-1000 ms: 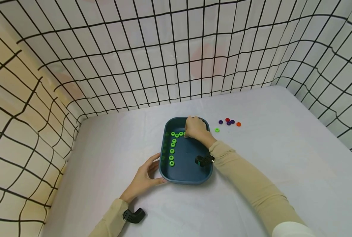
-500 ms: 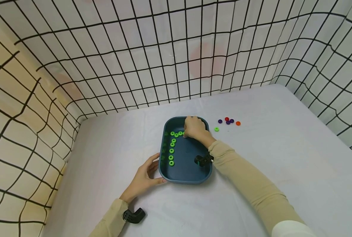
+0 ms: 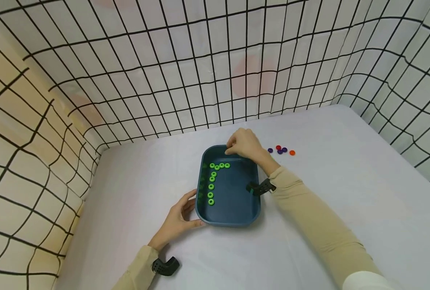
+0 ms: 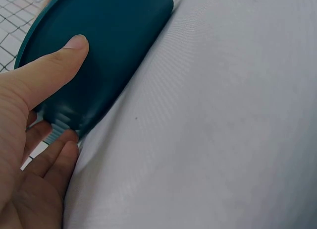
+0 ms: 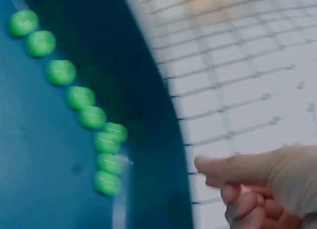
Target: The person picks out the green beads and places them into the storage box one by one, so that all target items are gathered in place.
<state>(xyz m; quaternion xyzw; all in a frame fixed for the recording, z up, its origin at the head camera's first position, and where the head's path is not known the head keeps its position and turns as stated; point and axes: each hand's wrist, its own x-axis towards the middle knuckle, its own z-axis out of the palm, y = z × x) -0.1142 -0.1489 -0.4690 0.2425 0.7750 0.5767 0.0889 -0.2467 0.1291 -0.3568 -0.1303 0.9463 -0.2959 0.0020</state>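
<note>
A deep blue tray [image 3: 233, 189] with rounded corners stands on the white cloth. Inside it, several green ring-shaped beads [image 3: 211, 187] form a row down the left side and a short row across the far end. My left hand [image 3: 178, 217] holds the tray's near left corner, thumb [image 4: 59, 65] against the near wall and fingers [image 4: 59, 154] round the left side. Above the tray's far right rim hovers my right hand [image 3: 247, 144]. Its thumb [image 5: 233, 167] is extended, the other fingers loosely curled, and no bead shows between them.
Right of the tray lie several loose beads: a red bead [image 3: 278, 147], an orange bead [image 3: 292, 153] and purple beads such as this purple bead [image 3: 285, 150]. A black wire grid [image 3: 186, 80] encloses the back and sides of the cloth-covered table [image 3: 338, 181].
My right hand has risen from the tray's floor towards its far right rim, uncovering the end bead of the far row. The loose green bead outside is now hidden. My left hand stays put.
</note>
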